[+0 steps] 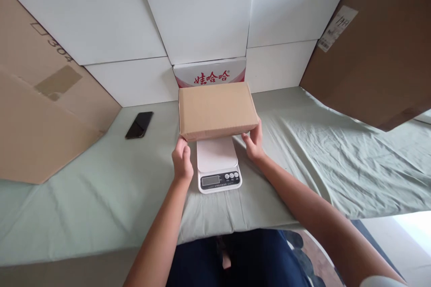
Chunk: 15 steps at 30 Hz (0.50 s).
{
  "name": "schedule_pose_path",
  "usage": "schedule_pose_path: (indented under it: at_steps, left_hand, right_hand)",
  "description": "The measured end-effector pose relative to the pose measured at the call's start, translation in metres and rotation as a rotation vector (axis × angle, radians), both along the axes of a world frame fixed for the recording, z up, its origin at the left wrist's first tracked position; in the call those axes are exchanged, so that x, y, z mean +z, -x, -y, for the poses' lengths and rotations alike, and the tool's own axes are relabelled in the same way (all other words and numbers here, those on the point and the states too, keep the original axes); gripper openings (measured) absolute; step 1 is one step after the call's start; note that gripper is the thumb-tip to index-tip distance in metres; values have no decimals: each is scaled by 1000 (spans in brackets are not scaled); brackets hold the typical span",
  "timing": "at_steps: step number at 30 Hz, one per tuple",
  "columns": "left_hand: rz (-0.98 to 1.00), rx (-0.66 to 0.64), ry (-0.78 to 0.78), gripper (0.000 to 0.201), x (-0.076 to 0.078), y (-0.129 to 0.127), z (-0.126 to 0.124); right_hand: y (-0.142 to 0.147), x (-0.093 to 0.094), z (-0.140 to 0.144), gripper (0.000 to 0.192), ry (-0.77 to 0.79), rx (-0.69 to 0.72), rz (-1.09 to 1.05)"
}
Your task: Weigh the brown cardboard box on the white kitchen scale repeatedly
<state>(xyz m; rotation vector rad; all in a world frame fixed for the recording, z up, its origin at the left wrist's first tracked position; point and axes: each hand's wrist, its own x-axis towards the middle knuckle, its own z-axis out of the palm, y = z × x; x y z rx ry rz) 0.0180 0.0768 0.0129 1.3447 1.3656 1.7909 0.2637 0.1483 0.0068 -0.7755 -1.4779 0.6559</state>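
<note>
A closed brown cardboard box point(217, 107) is held between my two hands, over the back part of a white digital kitchen scale point(217, 156). My left hand point(182, 160) grips the box at its near left corner, fingers closed around the lower edge. At the near right corner my right hand point(253, 141) has its thumb in front and its fingers along the side and underneath. The scale's front panel, with a blank-looking display and round buttons, faces me. The box hides the rear of the weighing plate; whether it touches the plate I cannot tell.
A black phone point(139, 125) lies on the green cloth point(148, 197) to the left. White panels point(198, 18) stand along the back, with a red-lettered white box point(210, 73) at their foot. Large cardboard sheets flank the table, left point(43, 112) and right point(377, 54). Behind the panels shows the top of a person's head.
</note>
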Motion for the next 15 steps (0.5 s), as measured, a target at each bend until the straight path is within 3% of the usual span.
schedule_pose_path:
  at_steps: [3, 8, 15]
  left_hand:
    - [9, -11, -59, 72, -1, -9, 31]
    - [79, 48, -29, 73, -17, -10, 78]
    - [158, 70, 42, 68, -20, -11, 97]
  right_hand:
    - [-9, -2, 29, 77, 4, 3, -14]
    - [-22, -5, 71, 69, 31, 16, 62]
    - [-24, 3, 81, 63, 66, 46, 105]
